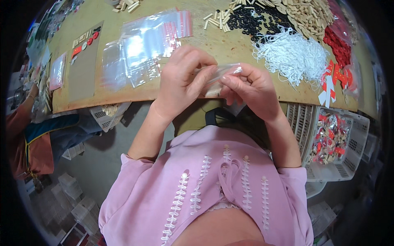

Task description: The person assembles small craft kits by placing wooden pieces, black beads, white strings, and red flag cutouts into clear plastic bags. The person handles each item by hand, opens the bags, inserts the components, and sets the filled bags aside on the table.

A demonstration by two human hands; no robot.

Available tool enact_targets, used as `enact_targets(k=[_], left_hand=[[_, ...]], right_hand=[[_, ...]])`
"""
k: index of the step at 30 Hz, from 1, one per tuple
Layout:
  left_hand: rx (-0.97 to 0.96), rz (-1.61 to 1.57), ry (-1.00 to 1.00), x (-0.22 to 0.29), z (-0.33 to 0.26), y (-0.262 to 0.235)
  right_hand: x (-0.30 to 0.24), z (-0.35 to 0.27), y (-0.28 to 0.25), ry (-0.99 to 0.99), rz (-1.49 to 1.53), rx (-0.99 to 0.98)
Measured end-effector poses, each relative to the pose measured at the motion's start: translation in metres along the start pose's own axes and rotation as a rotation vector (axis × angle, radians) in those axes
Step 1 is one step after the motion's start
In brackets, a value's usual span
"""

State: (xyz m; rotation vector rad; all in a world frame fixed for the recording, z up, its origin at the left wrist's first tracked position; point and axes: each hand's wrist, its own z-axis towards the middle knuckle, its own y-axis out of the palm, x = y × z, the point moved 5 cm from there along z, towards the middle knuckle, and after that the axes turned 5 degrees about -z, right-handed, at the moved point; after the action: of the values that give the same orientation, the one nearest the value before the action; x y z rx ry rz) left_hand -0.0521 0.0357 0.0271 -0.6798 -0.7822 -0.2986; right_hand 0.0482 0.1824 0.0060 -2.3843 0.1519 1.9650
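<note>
Top: pink short-sleeved blouse [213,176], loose at the cuffs
Trim: rows of white leaf-like stitching with small pearly buttons down the front
Forearms: bare, no watch
Fingers [205,78]: no rings

both forearms rise, left hand [182,80] and right hand [250,88] meeting, fingers [205,78] pinched together.

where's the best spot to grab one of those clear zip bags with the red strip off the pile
Probably by a loose corner at the near edge of the pile of clear plastic zip bags with red strips, coming from the person's side. The bags lie flat and overlapping on the wooden table, so a free edge peels off most easily.
</note>
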Motion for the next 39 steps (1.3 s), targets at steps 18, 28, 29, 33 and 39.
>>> enact_targets(k=[18, 28, 29, 33, 39], left_hand=[[-0.004, 0.074, 0.080, 0.010, -0.006, 0.016], [-0.189, 0.148, 0.244, 0.016, -0.007, -0.009], [-0.197, 0.128, 0.263, 0.020, -0.006, -0.013], [-0.403, 0.070, 0.070, 0.020, 0.011, -0.044], [0.145, 0.447, -0.211, -0.130, 0.088, -0.143]], right_hand=[[0.001, -0.003, -0.002, 0.161, 0.139, 0.158], [-0.066, -0.026, 0.016, -0.824, -0.719, 0.234], [-0.063, -0.022, 0.016, -0.790, -0.827, 0.182], [-0.060, 0.000, -0.003, -0.688, -0.983, -0.017], [-0.061, 0.016, -0.008, -0.715, -0.829, -0.080]])
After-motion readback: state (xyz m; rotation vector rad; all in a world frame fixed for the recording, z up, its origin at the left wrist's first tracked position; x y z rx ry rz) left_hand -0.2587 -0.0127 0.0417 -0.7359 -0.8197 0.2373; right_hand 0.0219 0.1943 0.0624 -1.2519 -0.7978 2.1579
